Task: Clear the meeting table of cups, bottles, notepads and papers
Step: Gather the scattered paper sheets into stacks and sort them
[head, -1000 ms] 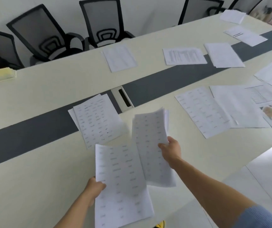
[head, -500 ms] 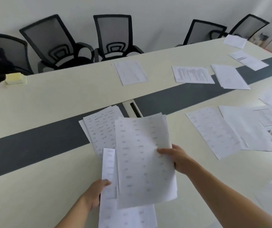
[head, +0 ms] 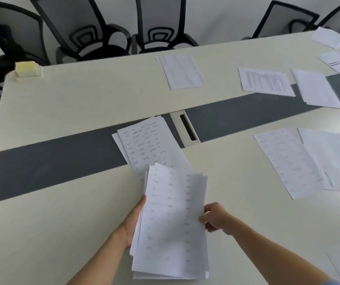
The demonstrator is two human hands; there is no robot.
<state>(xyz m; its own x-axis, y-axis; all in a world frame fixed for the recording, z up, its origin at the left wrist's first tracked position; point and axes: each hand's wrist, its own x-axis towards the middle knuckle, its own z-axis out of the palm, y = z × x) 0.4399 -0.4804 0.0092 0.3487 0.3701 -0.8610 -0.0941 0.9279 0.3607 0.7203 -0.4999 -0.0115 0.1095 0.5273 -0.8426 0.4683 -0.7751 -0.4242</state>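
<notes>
A stack of printed sheets (head: 173, 223) hangs just above the near side of the cream meeting table (head: 72, 103). My left hand (head: 133, 221) grips the stack's left edge and my right hand (head: 215, 218) pinches its right edge. Just beyond the stack, a small pile of printed pages (head: 146, 145) lies across the table's grey centre strip. More papers lie flat: one sheet (head: 181, 70) on the far side, two (head: 265, 81) (head: 317, 89) further right, and overlapping sheets (head: 288, 161) at the right.
A yellow sticky-note block (head: 28, 68) sits at the far left corner. A cable slot (head: 186, 128) is set in the grey strip. Several black mesh chairs (head: 86, 36) stand along the far edge. More sheets (head: 337, 64) lie at the far right.
The two separate bunches of sheets have come together into one stack held by both hands. My right hand slid down to the stack's right edge.
</notes>
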